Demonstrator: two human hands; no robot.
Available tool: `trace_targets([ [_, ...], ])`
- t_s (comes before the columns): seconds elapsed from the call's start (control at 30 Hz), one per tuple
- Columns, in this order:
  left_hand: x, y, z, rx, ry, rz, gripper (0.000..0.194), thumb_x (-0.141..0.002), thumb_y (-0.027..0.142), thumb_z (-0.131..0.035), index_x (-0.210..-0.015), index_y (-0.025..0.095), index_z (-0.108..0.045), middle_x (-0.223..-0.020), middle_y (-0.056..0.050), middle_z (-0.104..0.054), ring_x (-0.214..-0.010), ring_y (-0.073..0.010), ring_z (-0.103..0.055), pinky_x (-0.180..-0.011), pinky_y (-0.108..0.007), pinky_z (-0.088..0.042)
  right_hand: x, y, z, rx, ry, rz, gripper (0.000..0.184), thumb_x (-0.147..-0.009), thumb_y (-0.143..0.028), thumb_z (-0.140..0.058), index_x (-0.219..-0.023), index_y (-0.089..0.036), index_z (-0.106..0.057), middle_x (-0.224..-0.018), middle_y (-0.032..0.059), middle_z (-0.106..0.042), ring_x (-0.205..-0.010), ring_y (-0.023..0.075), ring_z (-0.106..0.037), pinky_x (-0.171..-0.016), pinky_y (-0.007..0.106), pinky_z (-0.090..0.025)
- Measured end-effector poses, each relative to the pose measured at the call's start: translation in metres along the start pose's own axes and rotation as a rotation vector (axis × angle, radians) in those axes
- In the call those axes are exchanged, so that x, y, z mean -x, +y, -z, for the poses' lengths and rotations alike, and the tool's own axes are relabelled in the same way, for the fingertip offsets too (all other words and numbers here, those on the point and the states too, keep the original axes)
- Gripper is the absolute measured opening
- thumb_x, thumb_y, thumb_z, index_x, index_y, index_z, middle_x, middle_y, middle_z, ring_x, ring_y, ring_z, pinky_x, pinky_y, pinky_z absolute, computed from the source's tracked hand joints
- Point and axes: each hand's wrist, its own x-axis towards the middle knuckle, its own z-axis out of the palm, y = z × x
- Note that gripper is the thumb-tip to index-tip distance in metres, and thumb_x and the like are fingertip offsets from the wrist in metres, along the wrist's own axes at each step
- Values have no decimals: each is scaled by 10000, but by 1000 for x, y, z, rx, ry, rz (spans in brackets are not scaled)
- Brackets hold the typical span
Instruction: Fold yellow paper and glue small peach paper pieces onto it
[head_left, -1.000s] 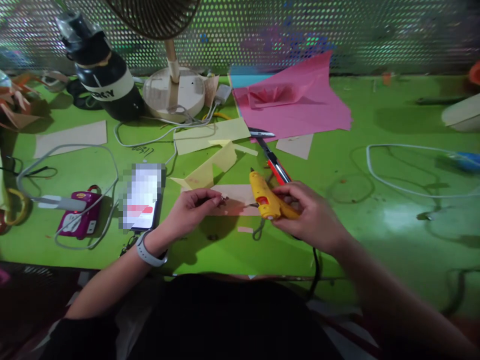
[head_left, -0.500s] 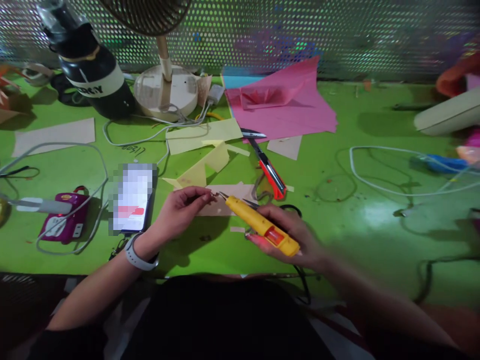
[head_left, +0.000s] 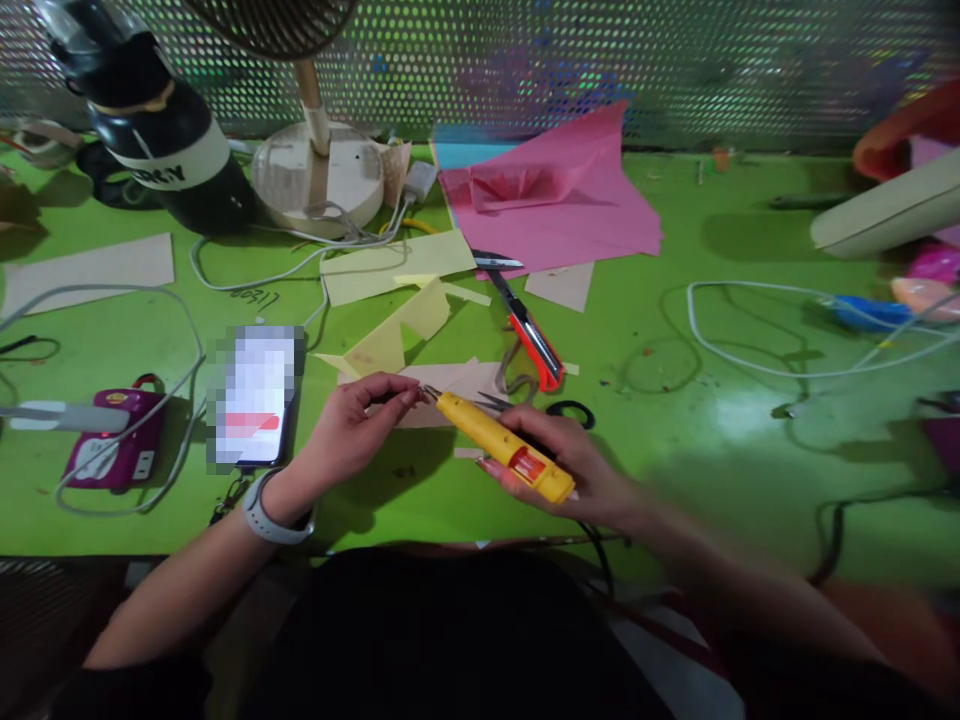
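My left hand (head_left: pixel 364 425) is closed in a pinch, thumb against forefinger, over a tiny brownish piece too small to name. My right hand (head_left: pixel 566 465) is wrapped around a yellow glue gun (head_left: pixel 499 440), whose metal nozzle points left and meets the piece at my left fingertips. A red-lit opening shows in the gun's body. Under both hands lies a pale pink paper strip (head_left: pixel 472 378). Scissors (head_left: pixel 574 412) lie partly hidden behind my right hand. Beyond them rests a red-and-black utility knife (head_left: pixel 536 345).
Left of my hands are a phone (head_left: pixel 259 395) and a purple power adapter (head_left: pixel 116 440) with white cables. Yellow paper pieces (head_left: pixel 397 265), pink paper (head_left: pixel 562 220), a fan base (head_left: pixel 319 180) and a dark bottle (head_left: pixel 176 160) stand or lie behind. A white cable (head_left: pixel 750 365) loops at right.
The view has shifted slightly, so the table things sit a little further left. The nozzle and my left fingertips are closer together. Both hands keep their grips.
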Motion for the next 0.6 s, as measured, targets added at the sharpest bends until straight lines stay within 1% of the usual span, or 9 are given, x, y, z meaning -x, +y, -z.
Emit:
trace_targets([
  [0.27, 0, 2, 0, -30, -10, -8, 177, -895, 284, -609, -990, 164, -699, -977, -69, -754, -903, -159, -698, -839, -281, -561, 1, 4, 1, 11, -23, -2, 150, -784, -239, -637, -866, -221, -513, -686, -37, -543, -540, 99, -476, -488, 226, -386],
  [0.4, -1, 2, 0, -19, -2, -5, 173, -889, 277, -613, -988, 162, -695, -975, -71, -756, -889, -156, -700, -823, -273, -564, 1, 3, 1, 17, -29, 7, 149, -783, -237, -635, -867, -212, -514, -692, -31, -544, -546, 100, -481, -494, 227, -385],
  [0.6, -1, 1, 0, -35, -28, -15, 180, -894, 280, -602, -986, 150, -687, -959, -69, -754, -879, -148, -695, -804, -253, -556, 0, 1, 1, 21, -32, 5, 141, -789, -221, -626, -863, -211, -506, -688, -35, -535, -548, 97, -475, -500, 219, -378],
])
